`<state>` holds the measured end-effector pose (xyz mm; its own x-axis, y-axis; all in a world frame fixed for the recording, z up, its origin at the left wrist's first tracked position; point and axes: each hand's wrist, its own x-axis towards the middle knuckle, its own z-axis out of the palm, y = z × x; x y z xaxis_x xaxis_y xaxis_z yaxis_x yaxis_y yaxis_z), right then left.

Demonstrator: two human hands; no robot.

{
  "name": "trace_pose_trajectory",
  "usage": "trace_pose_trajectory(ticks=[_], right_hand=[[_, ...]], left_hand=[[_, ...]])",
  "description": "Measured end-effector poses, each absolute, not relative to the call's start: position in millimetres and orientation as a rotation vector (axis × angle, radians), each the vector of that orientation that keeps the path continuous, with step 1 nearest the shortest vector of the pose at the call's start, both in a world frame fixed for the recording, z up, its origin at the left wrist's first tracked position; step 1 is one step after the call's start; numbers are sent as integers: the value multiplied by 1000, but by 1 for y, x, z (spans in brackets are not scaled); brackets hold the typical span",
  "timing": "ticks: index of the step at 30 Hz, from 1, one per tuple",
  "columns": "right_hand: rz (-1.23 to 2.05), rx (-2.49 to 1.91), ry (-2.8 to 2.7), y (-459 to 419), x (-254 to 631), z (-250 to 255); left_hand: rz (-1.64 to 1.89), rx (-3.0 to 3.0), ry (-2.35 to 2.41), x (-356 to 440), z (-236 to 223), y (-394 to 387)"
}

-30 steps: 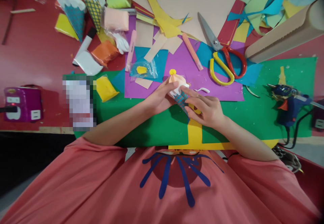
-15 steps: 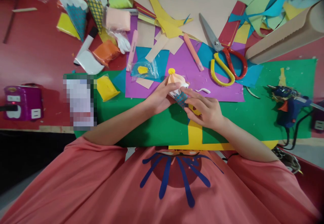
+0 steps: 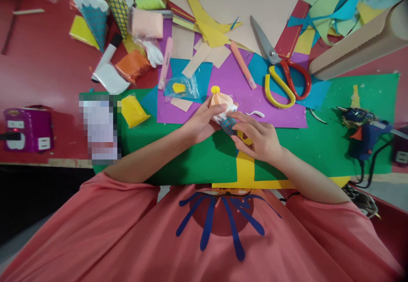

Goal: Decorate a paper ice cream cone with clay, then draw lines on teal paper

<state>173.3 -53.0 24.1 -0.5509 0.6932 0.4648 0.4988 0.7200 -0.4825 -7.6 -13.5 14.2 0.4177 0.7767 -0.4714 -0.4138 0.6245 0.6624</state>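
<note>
A small craft ice cream cone (image 3: pixel 227 124) is held in front of me over the paper sheets. It has a blue checked cone, a white clay rim, a peach top and a yellow ball at its tip. My left hand (image 3: pixel 204 121) is closed round its upper part, with the thumb across the peach and white clay. The fingers of my right hand (image 3: pixel 261 139) are bent against the white rim and the cone's side. A thin curved white clay strip (image 3: pixel 256 114) lies on the purple paper (image 3: pixel 280 118) just beyond the right hand.
Red-and-yellow-handled scissors (image 3: pixel 273 58) lie ahead. To the right are a blue glue gun (image 3: pixel 366 135) with its cord and a beige roll (image 3: pixel 357 41). Clay packets, such as a yellow one (image 3: pixel 134 111), and more craft cones (image 3: pixel 92 20) are at left, beside a blurred-out phone (image 3: pixel 100 129).
Almost nothing differs. The right fingers have shifted very slightly at the white rim, while the left hand keeps its hold on the cone.
</note>
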Motion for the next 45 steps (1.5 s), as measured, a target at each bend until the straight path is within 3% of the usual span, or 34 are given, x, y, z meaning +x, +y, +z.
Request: trace_pose_trajectory(ticks=[26,35,45], right_hand=[[241,-816,-2154,-52,173,25],[616,-1059,-2100,-55,171,22],[186,-1039,-2225,-47,176,23]], left_hand=[[825,445,776,-8,18,-13],[927,458,672,-8,22,-15],[818,395,660,-10,22,-11]])
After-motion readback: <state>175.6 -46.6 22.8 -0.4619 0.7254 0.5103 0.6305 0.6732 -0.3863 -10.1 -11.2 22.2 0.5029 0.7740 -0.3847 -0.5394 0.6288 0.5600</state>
